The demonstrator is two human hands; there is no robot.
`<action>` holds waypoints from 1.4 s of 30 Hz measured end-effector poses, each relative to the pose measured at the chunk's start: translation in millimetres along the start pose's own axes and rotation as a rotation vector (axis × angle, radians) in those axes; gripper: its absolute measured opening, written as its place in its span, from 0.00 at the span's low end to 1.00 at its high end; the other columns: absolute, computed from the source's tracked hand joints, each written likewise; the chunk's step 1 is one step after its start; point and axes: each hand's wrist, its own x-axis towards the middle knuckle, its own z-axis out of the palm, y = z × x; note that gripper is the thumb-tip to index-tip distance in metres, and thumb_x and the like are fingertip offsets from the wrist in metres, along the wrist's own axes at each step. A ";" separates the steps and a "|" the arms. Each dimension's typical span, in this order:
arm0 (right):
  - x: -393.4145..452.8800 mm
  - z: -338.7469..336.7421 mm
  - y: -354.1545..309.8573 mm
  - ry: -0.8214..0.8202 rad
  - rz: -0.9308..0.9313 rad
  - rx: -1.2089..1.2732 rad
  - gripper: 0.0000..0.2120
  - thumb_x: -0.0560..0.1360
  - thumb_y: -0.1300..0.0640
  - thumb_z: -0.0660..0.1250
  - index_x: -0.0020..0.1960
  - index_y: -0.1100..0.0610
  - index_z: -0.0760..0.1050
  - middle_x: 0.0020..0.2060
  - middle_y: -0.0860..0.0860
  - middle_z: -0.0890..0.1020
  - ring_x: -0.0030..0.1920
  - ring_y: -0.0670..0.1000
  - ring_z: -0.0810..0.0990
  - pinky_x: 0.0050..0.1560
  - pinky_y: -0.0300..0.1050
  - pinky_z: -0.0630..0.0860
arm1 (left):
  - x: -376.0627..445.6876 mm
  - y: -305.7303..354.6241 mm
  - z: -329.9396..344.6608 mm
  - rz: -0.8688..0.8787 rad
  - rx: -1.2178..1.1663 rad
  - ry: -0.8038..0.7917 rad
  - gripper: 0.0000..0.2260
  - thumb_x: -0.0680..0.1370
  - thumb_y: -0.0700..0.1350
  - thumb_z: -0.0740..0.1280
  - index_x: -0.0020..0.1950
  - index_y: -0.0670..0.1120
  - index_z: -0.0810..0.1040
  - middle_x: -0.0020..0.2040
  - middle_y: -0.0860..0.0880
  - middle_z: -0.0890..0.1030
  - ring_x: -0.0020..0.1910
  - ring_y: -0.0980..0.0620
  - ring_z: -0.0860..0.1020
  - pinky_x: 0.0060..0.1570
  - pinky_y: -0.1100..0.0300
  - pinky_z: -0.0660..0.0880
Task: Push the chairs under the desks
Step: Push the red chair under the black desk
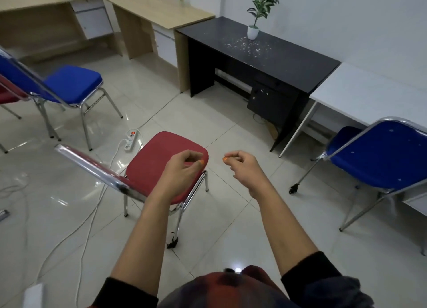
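A red chair [152, 160] with a chrome frame stands on the tiled floor in front of me, facing the black desk [277, 60] and well short of it. My left hand [182, 169] hovers above its seat, fingers loosely curled, holding nothing. To the right of the seat my right hand [242, 164] hangs over the floor, also loosely curled and holding nothing. A blue chair [379, 155] stands at the right with its seat partly under the white desk [369, 93]. Another blue chair [69, 83] stands at the left, away from the wooden desk [147, 9].
A white power strip [130, 139] and its cables [87, 220] lie on the floor left of the red chair. A potted plant [256, 19] stands on the black desk among white crumbs. Part of a second red chair [9, 95] shows at the left edge.
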 end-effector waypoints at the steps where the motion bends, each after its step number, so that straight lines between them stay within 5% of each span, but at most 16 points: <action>1: -0.4 1.5 1.6 0.002 0.008 -0.003 0.05 0.79 0.56 0.68 0.54 0.53 0.79 0.46 0.47 0.79 0.46 0.44 0.76 0.47 0.41 0.73 | 0.2 -3.7 -1.1 -0.008 0.004 -0.007 0.08 0.80 0.45 0.67 0.58 0.51 0.81 0.52 0.58 0.81 0.51 0.56 0.80 0.56 0.55 0.76; 10: 28.8 37.6 1.5 -0.006 0.064 0.076 0.04 0.80 0.56 0.67 0.46 0.52 0.78 0.45 0.49 0.80 0.45 0.49 0.78 0.49 0.44 0.73 | 12.7 -19.1 -23.4 -0.066 0.063 0.005 0.08 0.80 0.44 0.68 0.59 0.49 0.81 0.51 0.56 0.81 0.48 0.57 0.79 0.52 0.59 0.76; 18: 32.0 92.3 23.0 -0.132 0.162 0.067 0.03 0.79 0.57 0.68 0.47 0.53 0.79 0.46 0.50 0.80 0.44 0.49 0.77 0.46 0.41 0.73 | 9.7 -72.5 -49.2 -0.128 0.064 0.015 0.07 0.80 0.43 0.68 0.53 0.54 0.80 0.53 0.54 0.81 0.55 0.52 0.80 0.59 0.46 0.78; 21: 39.5 101.8 6.7 -0.081 0.166 0.040 0.03 0.80 0.56 0.67 0.47 0.53 0.79 0.46 0.50 0.80 0.44 0.49 0.78 0.41 0.37 0.73 | 34.2 -82.0 -70.7 -0.077 0.094 0.017 0.08 0.80 0.45 0.68 0.51 0.59 0.78 0.59 0.52 0.80 0.60 0.52 0.77 0.61 0.48 0.76; 27: 53.1 169.4 -19.6 0.130 0.141 0.053 0.06 0.79 0.57 0.67 0.43 0.53 0.78 0.43 0.51 0.81 0.40 0.49 0.77 0.39 0.39 0.72 | 72.3 -93.1 -141.9 0.049 0.231 -0.011 0.09 0.80 0.45 0.68 0.59 0.51 0.81 0.61 0.52 0.77 0.61 0.53 0.74 0.65 0.50 0.72; 30: 56.1 245.1 -22.1 -0.008 0.156 -0.030 0.04 0.79 0.56 0.67 0.48 0.55 0.80 0.46 0.51 0.82 0.43 0.49 0.78 0.43 0.42 0.73 | 88.1 -134.1 -206.8 -0.010 0.485 0.033 0.11 0.79 0.49 0.68 0.61 0.52 0.81 0.65 0.52 0.77 0.65 0.50 0.74 0.69 0.46 0.66; 33: 47.9 316.9 -5.8 -0.264 0.138 -0.308 0.13 0.80 0.47 0.64 0.58 0.53 0.81 0.53 0.51 0.82 0.54 0.52 0.78 0.53 0.46 0.74 | 97.8 -180.2 -258.3 -0.002 0.666 -0.034 0.13 0.79 0.51 0.66 0.61 0.51 0.82 0.68 0.50 0.77 0.68 0.49 0.73 0.73 0.47 0.58; 35: 43.9 337.3 0.2 -0.205 0.163 -0.359 0.16 0.79 0.42 0.62 0.55 0.50 0.82 0.51 0.49 0.83 0.53 0.53 0.78 0.52 0.49 0.74 | 100.4 -196.4 -270.9 0.099 0.756 -0.060 0.16 0.79 0.55 0.60 0.58 0.53 0.84 0.68 0.52 0.78 0.68 0.51 0.73 0.73 0.46 0.56; 38: 47.0 341.3 1.5 -0.132 0.207 -0.253 0.13 0.76 0.41 0.65 0.45 0.48 0.83 0.46 0.49 0.84 0.51 0.53 0.80 0.56 0.50 0.75 | 104.8 -196.2 -273.8 0.139 0.810 -0.078 0.21 0.76 0.58 0.53 0.56 0.57 0.84 0.64 0.57 0.80 0.63 0.52 0.75 0.67 0.49 0.58; 42: 42.2 348.0 -2.0 0.010 0.162 -0.247 0.12 0.77 0.46 0.67 0.39 0.50 0.81 0.36 0.47 0.81 0.42 0.51 0.78 0.43 0.46 0.72 | 119.2 -192.9 -280.4 0.167 0.908 -0.173 0.16 0.79 0.57 0.58 0.55 0.55 0.84 0.51 0.55 0.85 0.49 0.52 0.80 0.60 0.51 0.64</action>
